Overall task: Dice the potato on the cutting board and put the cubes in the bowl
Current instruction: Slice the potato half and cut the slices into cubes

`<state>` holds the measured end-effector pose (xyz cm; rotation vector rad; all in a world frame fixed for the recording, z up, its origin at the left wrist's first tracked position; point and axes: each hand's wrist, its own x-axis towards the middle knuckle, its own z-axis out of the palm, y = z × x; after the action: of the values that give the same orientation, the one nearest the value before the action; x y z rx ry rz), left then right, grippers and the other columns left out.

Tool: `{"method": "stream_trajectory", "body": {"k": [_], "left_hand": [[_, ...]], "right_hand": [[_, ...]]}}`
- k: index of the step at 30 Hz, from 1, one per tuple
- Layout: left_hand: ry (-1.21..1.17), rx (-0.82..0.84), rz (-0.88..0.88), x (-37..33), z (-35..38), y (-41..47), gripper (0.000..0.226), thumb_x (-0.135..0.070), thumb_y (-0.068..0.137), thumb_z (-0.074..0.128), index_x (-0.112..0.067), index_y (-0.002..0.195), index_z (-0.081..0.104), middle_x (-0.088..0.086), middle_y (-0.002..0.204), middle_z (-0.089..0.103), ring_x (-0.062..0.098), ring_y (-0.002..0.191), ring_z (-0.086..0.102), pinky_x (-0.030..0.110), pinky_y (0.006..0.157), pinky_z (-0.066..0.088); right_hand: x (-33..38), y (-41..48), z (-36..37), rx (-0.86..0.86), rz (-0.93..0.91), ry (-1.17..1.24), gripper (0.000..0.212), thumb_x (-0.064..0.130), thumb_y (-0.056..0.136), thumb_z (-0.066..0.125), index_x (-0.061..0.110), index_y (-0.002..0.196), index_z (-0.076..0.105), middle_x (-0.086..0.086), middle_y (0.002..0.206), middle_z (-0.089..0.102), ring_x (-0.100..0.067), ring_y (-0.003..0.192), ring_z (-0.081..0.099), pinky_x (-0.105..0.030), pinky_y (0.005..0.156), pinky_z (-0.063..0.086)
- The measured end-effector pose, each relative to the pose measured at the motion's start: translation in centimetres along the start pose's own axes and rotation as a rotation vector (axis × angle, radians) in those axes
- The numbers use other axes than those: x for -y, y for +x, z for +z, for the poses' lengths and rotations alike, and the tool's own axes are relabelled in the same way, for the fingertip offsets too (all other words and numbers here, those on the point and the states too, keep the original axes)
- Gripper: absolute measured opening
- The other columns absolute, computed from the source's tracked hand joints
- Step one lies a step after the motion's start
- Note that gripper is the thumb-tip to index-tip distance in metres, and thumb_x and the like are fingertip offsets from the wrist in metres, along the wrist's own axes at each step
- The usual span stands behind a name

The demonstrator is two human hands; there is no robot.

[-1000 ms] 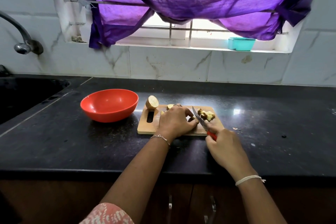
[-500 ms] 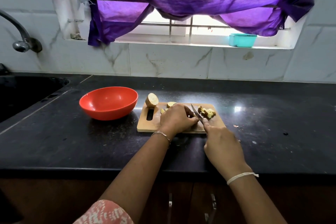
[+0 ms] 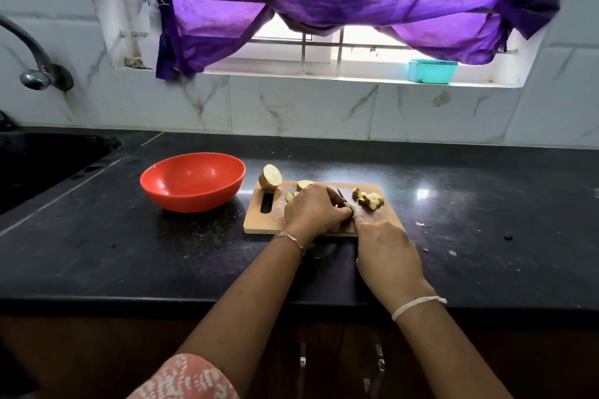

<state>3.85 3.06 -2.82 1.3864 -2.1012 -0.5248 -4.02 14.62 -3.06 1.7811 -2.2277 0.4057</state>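
Observation:
A wooden cutting board (image 3: 275,220) lies on the black counter. My left hand (image 3: 314,209) presses down on a potato piece that it mostly hides. My right hand (image 3: 387,256) grips a knife (image 3: 344,199) whose blade is down on the board right beside my left fingers; its handle is hidden in my fist. A small heap of potato cubes (image 3: 369,199) sits right of the blade. A potato half (image 3: 270,176) stands at the board's far left corner, with slices (image 3: 303,185) next to it. The red bowl (image 3: 193,181) stands empty left of the board.
A dark sink (image 3: 39,162) and tap (image 3: 32,74) are at the far left. A teal box (image 3: 431,70) sits on the window sill under a purple curtain. Small peel scraps (image 3: 421,224) lie on the counter right of the board.
The knife blade has come down and forward against my left fingers, and the red handle is now hidden in my right hand. My left hand stays on the potato piece.

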Motion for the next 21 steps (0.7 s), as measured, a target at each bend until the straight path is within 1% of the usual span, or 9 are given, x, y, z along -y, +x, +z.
{"method": "stream_trajectory", "body": {"k": [2,6,9,10,12,15,19,21], "left_hand": [[-0.003,-0.005,-0.003,0.1,0.0,-0.1,0.022,-0.047,0.079,0.068,-0.037,0.097,0.073,-0.014,0.106,0.070,0.012,0.102,0.062,0.024,0.072,0.040],[-0.010,-0.002,-0.008,0.3,0.3,0.1,0.025,-0.049,0.077,0.068,-0.039,0.099,0.072,-0.012,0.105,0.069,0.012,0.103,0.062,0.025,0.074,0.044],[-0.008,-0.016,-0.004,0.4,0.4,0.3,0.030,-0.050,0.076,0.067,-0.037,0.103,0.072,-0.010,0.106,0.068,0.013,0.103,0.061,0.026,0.074,0.045],[-0.006,-0.025,-0.002,0.5,0.4,0.3,0.032,-0.050,0.077,0.067,-0.035,0.105,0.072,-0.009,0.108,0.068,0.013,0.104,0.061,0.026,0.075,0.046],[0.003,-0.039,0.007,0.5,0.4,0.3,0.034,-0.047,0.078,0.065,-0.034,0.110,0.070,-0.006,0.112,0.065,0.015,0.106,0.059,0.031,0.083,0.050],[-0.001,-0.043,0.018,0.7,0.3,0.2,0.033,-0.044,0.082,0.063,-0.036,0.114,0.067,-0.006,0.115,0.063,0.015,0.108,0.058,0.034,0.090,0.050],[0.045,-0.063,0.044,0.6,0.5,0.0,0.036,-0.051,0.082,0.060,-0.038,0.115,0.066,-0.005,0.119,0.059,0.016,0.110,0.057,0.034,0.089,0.049],[0.096,-0.077,0.061,0.5,0.6,0.0,0.035,-0.051,0.084,0.060,-0.037,0.115,0.066,-0.004,0.121,0.057,0.018,0.109,0.057,0.033,0.087,0.047]], "right_hand": [[0.0,-0.1,-0.3,0.008,-0.006,-0.006,0.053,0.007,0.097,0.037,0.022,0.147,0.034,-0.004,0.117,0.060,-0.025,0.107,0.061,-0.035,0.082,0.051],[-0.3,-0.6,-1.5,0.054,0.005,-0.001,0.051,0.008,0.094,0.038,0.025,0.141,0.041,-0.006,0.116,0.060,-0.026,0.106,0.060,-0.035,0.082,0.050],[-0.7,-1.4,-2.3,0.084,0.014,0.012,0.047,0.013,0.093,0.042,0.028,0.138,0.043,-0.006,0.117,0.059,-0.027,0.108,0.059,-0.035,0.083,0.049],[-0.8,-1.7,-2.4,0.094,0.019,0.025,0.046,0.015,0.094,0.043,0.029,0.137,0.045,-0.006,0.117,0.059,-0.027,0.108,0.058,-0.035,0.084,0.049],[-1.2,-1.9,-2.7,0.106,0.038,0.051,0.045,0.019,0.094,0.044,0.033,0.138,0.046,-0.006,0.118,0.059,-0.027,0.109,0.057,-0.036,0.086,0.048],[-1.9,-1.8,-2.9,0.119,0.067,0.096,0.048,0.018,0.093,0.045,0.038,0.137,0.047,-0.008,0.116,0.060,-0.029,0.108,0.057,-0.038,0.087,0.047],[-2.4,-1.8,-3.1,0.139,0.084,0.148,0.049,0.018,0.094,0.045,0.041,0.137,0.048,-0.007,0.115,0.061,-0.026,0.109,0.055,-0.037,0.088,0.047],[-2.8,-1.8,-3.4,0.125,0.089,0.172,0.046,0.019,0.095,0.047,0.041,0.136,0.049,-0.006,0.114,0.062,-0.025,0.104,0.057,-0.035,0.086,0.048]]}}
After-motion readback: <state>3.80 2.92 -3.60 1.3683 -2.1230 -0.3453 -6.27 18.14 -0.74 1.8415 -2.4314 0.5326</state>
